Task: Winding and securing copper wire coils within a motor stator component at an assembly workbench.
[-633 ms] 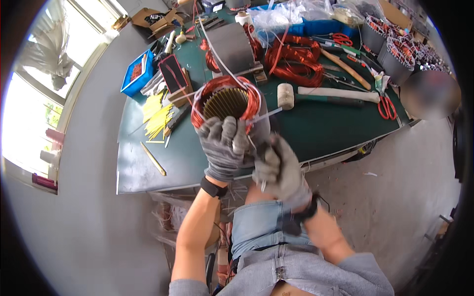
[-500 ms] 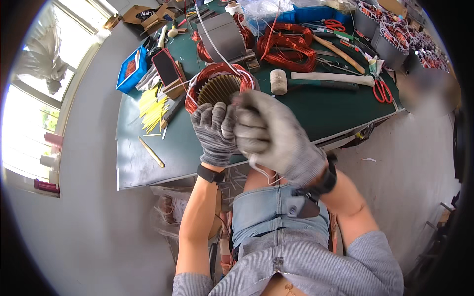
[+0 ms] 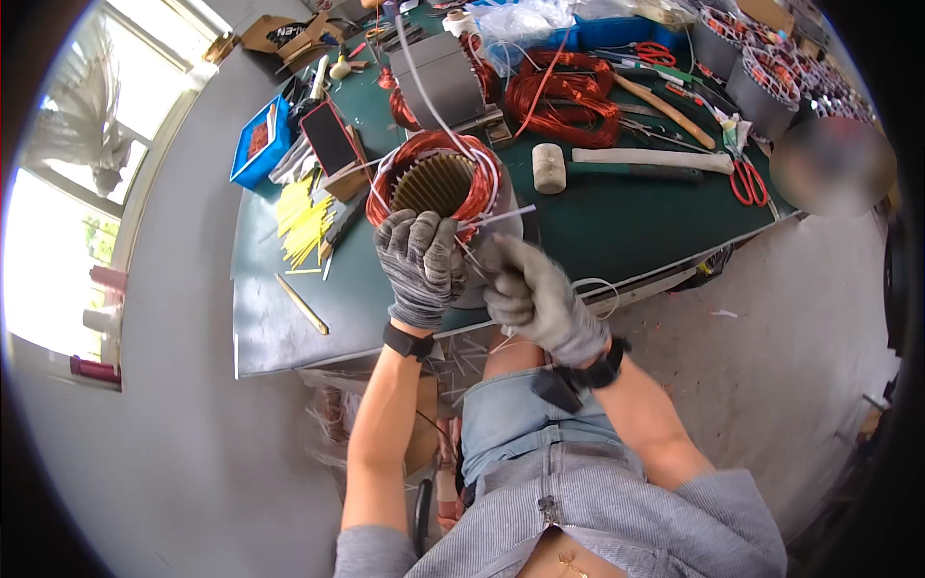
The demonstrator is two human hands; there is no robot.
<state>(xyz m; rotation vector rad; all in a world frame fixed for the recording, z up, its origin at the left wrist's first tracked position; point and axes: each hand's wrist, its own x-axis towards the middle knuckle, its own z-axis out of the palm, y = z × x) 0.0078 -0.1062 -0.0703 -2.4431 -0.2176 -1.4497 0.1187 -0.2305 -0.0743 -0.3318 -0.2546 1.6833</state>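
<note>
A motor stator point(image 3: 434, 185) stands upright near the table's front edge, its slotted bore ringed by red copper windings point(image 3: 483, 193). My left hand point(image 3: 421, 260), in a striped grey glove, curls its fingers over the near edge of the windings. Just right of the stator, my right hand point(image 3: 538, 297) is closed in a pale glove and slightly blurred. A thin strand-like piece point(image 3: 470, 256) runs from the windings toward its fingers; its kind is unclear. A white sleeve tube point(image 3: 499, 219) sticks out rightward above it. Below, a white cord point(image 3: 602, 286) loops beside my right hand.
A white-headed mallet point(image 3: 549, 170), copper coils point(image 3: 564, 101) and red-handled scissors point(image 3: 749, 183) lie to the right. Behind stands another grey stator point(image 3: 438, 77). Yellow strips point(image 3: 303, 223), a phone point(image 3: 329, 135) and a blue bin point(image 3: 260, 144) are at left.
My right hand has moved down and right, away from above the bore, uncovering the white sleeve tube and the right side of the windings. The left hand keeps its place.
</note>
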